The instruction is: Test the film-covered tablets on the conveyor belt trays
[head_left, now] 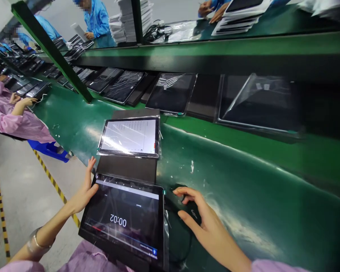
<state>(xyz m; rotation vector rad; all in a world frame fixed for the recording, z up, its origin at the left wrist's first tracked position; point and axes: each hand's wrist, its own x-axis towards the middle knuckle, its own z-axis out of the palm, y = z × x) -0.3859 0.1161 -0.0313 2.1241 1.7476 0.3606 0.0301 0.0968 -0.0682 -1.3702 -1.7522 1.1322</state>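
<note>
Spanning the frame, the green table [243,196] carries my tablet [124,215] at its near edge, showing 00:02; my left hand [83,192] clasps its left side, my right hand [204,223] lies open, fingers spread, just beside it.

The left hand [83,190] sits near and to the left, flat and unclenched, its fingers straight and pointing away, the thumb angled right. Its bare forearm [49,230] runs back toward the near left corner. The right hand [208,223] reaches in from the near right, palm down, fingers spread and slightly curled.
</note>
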